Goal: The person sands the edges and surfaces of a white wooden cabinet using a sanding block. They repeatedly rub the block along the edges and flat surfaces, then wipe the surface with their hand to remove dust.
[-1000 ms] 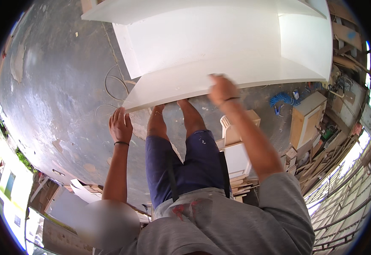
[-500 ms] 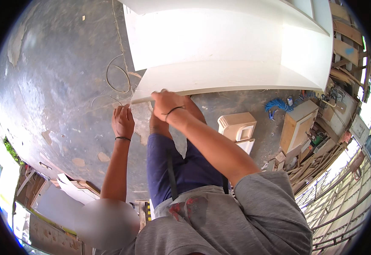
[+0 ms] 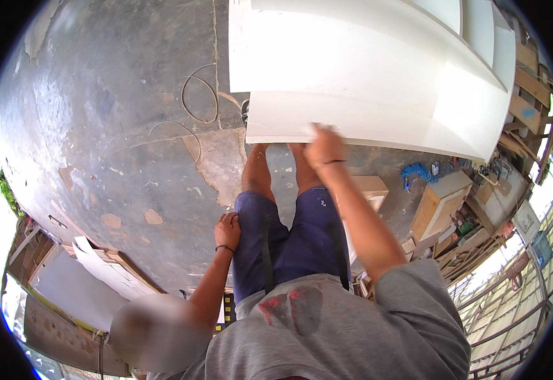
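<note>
The person's left forearm (image 3: 210, 288) reaches forward from the lower edge, angled slightly inward, with a dark band (image 3: 224, 247) at the wrist. The left hand (image 3: 227, 230) lies against the outer side of the blue shorts (image 3: 254, 253), back uppermost and fingers bent; whether its grip is apart or together cannot be told. The right arm (image 3: 371, 231) extends farther, its elbow well out from the grey shirt (image 3: 365, 329), the forearm slanting inward and away. The right hand (image 3: 327, 147), blurred, is bent into a loose fist above the near edge of the white cabinet (image 3: 346, 63); the state of its grip cannot be told, nor whether the pale patch at its fingertips is a held object. The cabinet lies open side up on the grey floor (image 3: 130, 126), beyond the person's legs, spreading toward the upper right. A thin looped cable (image 3: 217, 104) lies left of it; a coiled blue hose (image 3: 416, 171) and a wooden box (image 3: 441, 199) lie near its right end.
</note>
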A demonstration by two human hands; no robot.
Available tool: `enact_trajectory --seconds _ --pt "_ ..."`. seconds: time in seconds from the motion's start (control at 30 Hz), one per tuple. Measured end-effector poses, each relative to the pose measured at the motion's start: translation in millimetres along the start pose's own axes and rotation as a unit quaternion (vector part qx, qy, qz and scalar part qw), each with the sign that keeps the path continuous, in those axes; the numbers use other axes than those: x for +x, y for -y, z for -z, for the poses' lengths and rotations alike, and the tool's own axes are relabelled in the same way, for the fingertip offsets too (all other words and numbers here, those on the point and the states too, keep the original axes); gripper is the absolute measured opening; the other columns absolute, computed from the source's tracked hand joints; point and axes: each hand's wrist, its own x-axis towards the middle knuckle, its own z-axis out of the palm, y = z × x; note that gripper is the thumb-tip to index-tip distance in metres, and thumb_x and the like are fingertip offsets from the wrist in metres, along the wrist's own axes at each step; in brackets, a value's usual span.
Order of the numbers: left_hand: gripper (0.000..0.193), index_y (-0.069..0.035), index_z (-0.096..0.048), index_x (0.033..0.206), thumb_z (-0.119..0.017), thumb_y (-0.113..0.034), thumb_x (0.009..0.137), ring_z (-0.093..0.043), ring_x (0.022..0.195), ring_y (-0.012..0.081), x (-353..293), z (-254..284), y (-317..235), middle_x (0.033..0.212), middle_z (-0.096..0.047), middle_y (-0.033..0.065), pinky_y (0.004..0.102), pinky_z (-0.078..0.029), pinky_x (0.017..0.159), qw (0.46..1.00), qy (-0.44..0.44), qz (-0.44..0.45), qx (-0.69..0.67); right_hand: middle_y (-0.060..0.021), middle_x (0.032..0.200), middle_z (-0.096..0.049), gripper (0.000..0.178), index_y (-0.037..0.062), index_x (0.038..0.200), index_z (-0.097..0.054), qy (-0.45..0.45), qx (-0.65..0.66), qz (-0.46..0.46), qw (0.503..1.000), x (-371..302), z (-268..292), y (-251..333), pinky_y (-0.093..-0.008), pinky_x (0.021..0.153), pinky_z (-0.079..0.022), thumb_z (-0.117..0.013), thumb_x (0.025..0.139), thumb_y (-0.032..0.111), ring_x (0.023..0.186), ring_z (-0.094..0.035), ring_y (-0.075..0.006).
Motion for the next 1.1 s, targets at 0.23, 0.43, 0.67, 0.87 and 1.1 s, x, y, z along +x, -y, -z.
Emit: enact_trajectory --seconds 0.23,0.43,0.67,0.87,1.1 --pt "0.020 0.000 -0.066 0.096 -0.059 -0.014 0.084 -0.063 0.077 0.0306 17.6 24.1 -46.0 0.085 -0.064 0.0163 0.0371 -0.049 0.072 0.998 0.010 -0.019 -0.051 -0.0119 0.093 -0.065 0.027 0.0149 0.103 -0.061 0.086 0.097 0.217 0.968 -52.1 -13.7 175.6 -0.0714 0.090 -0.024 -0.050 0.079 0.012 0.089 -0.065 -0.0310" --pt "0.023 0.002 -0.065 0.098 -0.059 -0.015 0.084 -0.063 0.077 0.0293 18.9 21.9 -33.8 0.085 -0.064 0.0168 0.0365 -0.049 0.072 0.995 0.006 0.007 -0.099 -0.0185 0.106 -0.062 0.046 0.0136 0.121 -0.059 -0.052 -0.012 -0.019 0.998 0.9 27.1 -47.9 -0.0425 0.084 -0.049 -0.053 0.076 0.006 0.096 -0.060 -0.0348" --pt "0.024 0.002 -0.065 0.099 -0.058 -0.015 0.085 -0.063 0.078 0.0299 15.0 32.2 -22.1 0.087 -0.064 0.0181 0.0368 -0.050 0.072 0.995 0.008 0.007 -0.098 -0.0219 0.108 -0.060 0.047 0.0163 0.126 -0.054 -0.091 -0.055 -0.015 0.994 -4.2 -19.3 -10.2 -0.0464 0.085 -0.049 -0.052 0.078 0.013 0.103 -0.058 -0.0377" --pt "0.024 0.001 -0.065 0.102 -0.060 -0.015 0.084 -0.062 0.090 0.0342 24.5 39.7 -11.6 0.096 -0.064 0.0200 0.0385 -0.049 0.077 0.997 0.038 -0.070 0.004 -0.0180 0.091 -0.064 0.015 0.0053 0.086 -0.066 0.101 0.057 0.208 0.971 -36.1 -107.7 207.5 -0.0406 0.062 -0.053 -0.055 0.080 0.013 0.078 -0.066 -0.0287" --pt "0.052 0.001 -0.042 0.133 -0.057 -0.017 0.086 -0.035 0.130 0.0412 91.9 66.9 -87.2 0.137 -0.041 0.0214 0.0514 -0.031 0.104 0.935 -0.120 -0.303 0.140 -0.0150 0.102 -0.058 0.037 0.0133 0.112 -0.060 0.006 0.311 0.164 0.936 -29.5 -22.2 127.9 -0.0443 0.076 -0.050 -0.057 0.076 0.010 0.099 -0.059 -0.0332"
